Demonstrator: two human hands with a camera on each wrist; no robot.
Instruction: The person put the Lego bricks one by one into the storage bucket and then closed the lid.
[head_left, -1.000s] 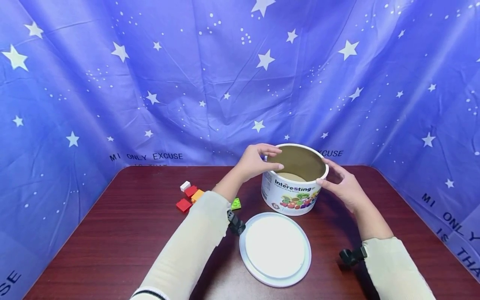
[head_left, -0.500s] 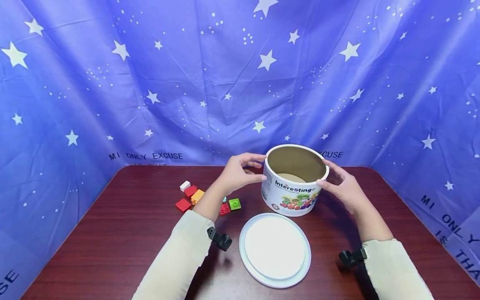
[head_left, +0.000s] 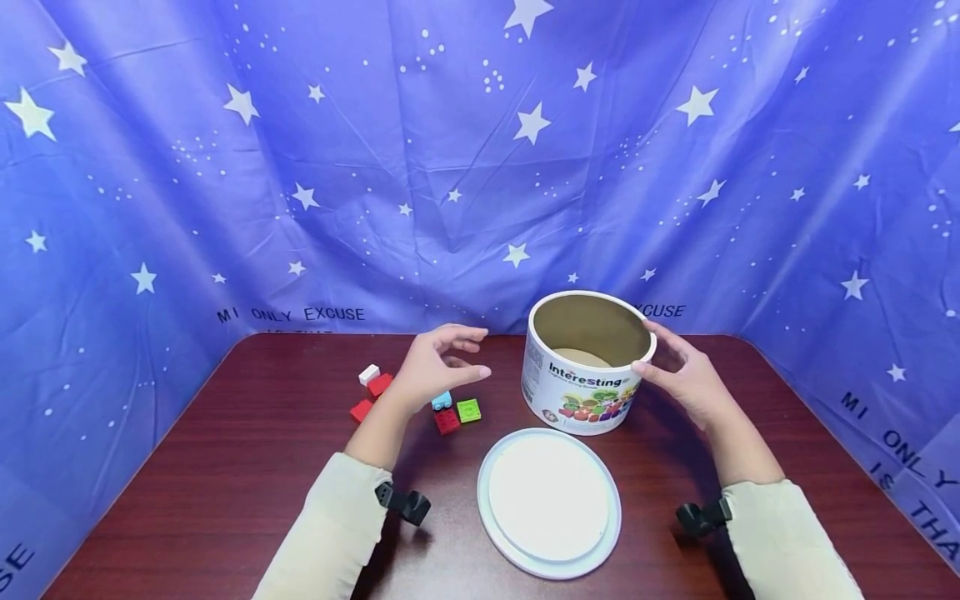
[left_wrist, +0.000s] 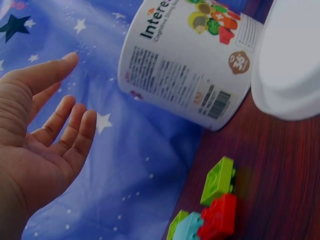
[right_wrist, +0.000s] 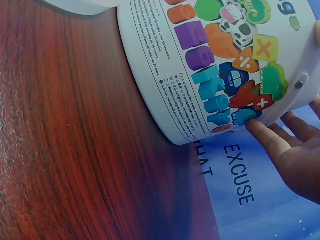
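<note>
A white round bucket [head_left: 581,408] with a colourful printed label stands uncovered at the back right, its inner wall and pale bottom showing. My right hand [head_left: 686,371] holds its right side at the rim, thumb in front and fingers farther back. In the right wrist view the thumb [right_wrist: 267,137] rests on the label near the handle rivet. My left hand [head_left: 435,367] hovers above the toy bricks, left of the bucket, fingers loosely bent and nothing between them. Beneath it lie a green brick [head_left: 468,410], a red brick [head_left: 447,421] and a light blue brick [head_left: 442,401].
A white round lid [head_left: 550,500] lies on the dark red table [head_left: 247,500] in front of the bucket. More bricks sit left of my left forearm, including a white brick [head_left: 369,374] and a red brick [head_left: 380,384]. A blue star-patterned curtain [head_left: 420,167] hangs behind the table.
My left hand has come away from the bucket's left rim and moved left over the bricks. The right hand and the bucket stay where they were.
</note>
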